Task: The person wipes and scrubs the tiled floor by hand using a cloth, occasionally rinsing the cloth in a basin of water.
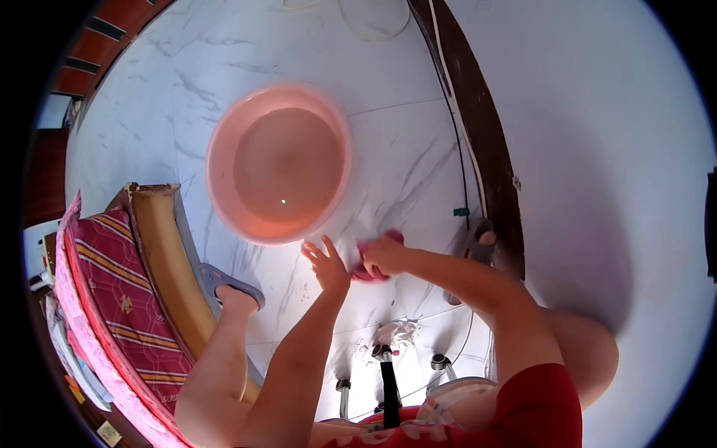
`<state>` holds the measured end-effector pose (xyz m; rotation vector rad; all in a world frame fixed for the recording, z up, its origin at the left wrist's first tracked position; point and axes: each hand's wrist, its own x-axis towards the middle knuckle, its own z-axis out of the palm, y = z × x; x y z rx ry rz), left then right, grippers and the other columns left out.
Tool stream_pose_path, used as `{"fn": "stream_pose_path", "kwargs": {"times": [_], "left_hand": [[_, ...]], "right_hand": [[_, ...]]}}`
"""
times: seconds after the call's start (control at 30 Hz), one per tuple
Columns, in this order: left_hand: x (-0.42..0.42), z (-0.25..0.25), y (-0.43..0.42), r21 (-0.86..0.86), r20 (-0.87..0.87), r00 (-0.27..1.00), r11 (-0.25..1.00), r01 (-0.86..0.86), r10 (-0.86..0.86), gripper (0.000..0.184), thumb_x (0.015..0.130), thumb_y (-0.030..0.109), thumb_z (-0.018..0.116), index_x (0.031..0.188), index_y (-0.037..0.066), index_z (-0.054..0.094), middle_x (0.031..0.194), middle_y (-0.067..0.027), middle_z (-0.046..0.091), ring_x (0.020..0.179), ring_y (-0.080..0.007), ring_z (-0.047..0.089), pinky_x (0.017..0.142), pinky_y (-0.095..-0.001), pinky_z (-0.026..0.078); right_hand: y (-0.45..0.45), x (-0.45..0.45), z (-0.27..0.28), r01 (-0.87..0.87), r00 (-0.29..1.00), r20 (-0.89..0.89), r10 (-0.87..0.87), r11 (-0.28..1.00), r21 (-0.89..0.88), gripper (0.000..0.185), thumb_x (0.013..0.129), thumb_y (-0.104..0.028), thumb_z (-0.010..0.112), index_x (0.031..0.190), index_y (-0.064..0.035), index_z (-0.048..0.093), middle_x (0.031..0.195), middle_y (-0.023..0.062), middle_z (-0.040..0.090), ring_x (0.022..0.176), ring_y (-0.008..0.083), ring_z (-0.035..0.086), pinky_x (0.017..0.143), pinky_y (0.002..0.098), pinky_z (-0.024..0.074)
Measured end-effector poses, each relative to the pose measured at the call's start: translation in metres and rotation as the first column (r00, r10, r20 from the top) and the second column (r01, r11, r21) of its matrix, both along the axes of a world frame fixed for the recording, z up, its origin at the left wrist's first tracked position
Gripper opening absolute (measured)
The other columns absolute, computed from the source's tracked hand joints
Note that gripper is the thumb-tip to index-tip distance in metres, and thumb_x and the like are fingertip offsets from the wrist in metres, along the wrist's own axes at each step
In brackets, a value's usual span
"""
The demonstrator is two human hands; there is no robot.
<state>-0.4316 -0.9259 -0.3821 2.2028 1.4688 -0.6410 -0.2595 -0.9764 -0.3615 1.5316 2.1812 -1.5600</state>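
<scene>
My right hand (382, 256) presses a dark pink cloth (369, 275) against the marbled floor tiles (403, 164), its fingers closed over the cloth. Just left of it, my left hand (326, 265) has its fingers spread and holds nothing. Its fingertips are close to the near rim of a large pink basin (221, 153); whether they touch the rim or the floor I cannot tell. Slightly cloudy water (287, 160) stands in the basin. Small dark specks lie on the tiles below my left hand.
A bed frame (160, 246) with a maroon patterned mattress (127, 299) is on the left. A brown baseboard (485, 149) and a black cable (454, 112) run along the white wall on the right. Caster wheels (382, 349) and a crumpled white bag (399, 334) are near my body.
</scene>
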Motion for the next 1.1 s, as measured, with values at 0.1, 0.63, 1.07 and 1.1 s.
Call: {"fn": "stream_pose_path", "kwargs": {"times": [0.1,0.63,1.07,1.1], "left_hand": [[0.0,-0.004,0.0,0.009,-0.055,0.998,1.0,0.01,-0.009,0.138,0.041,0.029,0.091,0.144,0.01,0.0,0.142,-0.0366,-0.005,0.133,-0.0521,0.001,0.093,-0.0543,0.042],[-0.001,-0.004,0.001,0.024,-0.012,1.0,1.0,0.014,-0.014,0.138,0.039,0.026,0.092,0.143,0.008,0.003,0.142,-0.0378,-0.005,0.132,-0.0536,0.002,0.094,-0.0547,0.042],[0.004,0.001,0.004,0.017,-0.141,0.989,0.999,0.048,-0.045,0.138,0.042,0.036,0.091,0.144,0.008,0.003,0.143,-0.037,0.0,0.133,-0.0511,0.005,0.091,-0.0471,0.045],[0.003,-0.002,0.003,0.028,-0.126,0.991,0.998,0.049,-0.045,0.137,0.042,0.037,0.09,0.145,0.009,0.004,0.143,-0.0367,0.001,0.133,-0.051,0.006,0.091,-0.0461,0.046]], "right_hand": [[0.0,0.027,-0.003,0.578,0.807,0.024,-0.59,0.798,0.173,0.015,0.062,-0.009,0.058,0.063,-0.0204,0.068,0.086,0.0027,0.067,0.086,0.0208,0.061,0.07,0.0365,0.0477],[0.041,0.2,-0.045,0.38,0.02,0.561,-0.828,0.525,0.761,0.024,0.086,-0.017,0.047,0.107,-0.0086,0.054,0.103,0.0101,0.051,0.095,0.0242,0.052,0.071,0.0347,0.0502],[-0.053,0.044,-0.023,0.569,0.779,0.524,-0.343,0.738,-0.363,0.032,0.075,-0.019,0.056,0.104,-0.0081,0.062,0.107,0.0169,0.062,0.103,0.0346,0.058,0.085,0.0421,0.0465],[-0.046,0.054,-0.032,0.618,0.76,0.469,-0.45,0.724,-0.306,0.034,0.074,-0.024,0.058,0.106,-0.0132,0.062,0.109,0.0121,0.062,0.104,0.0333,0.058,0.085,0.0404,0.0473]]}}
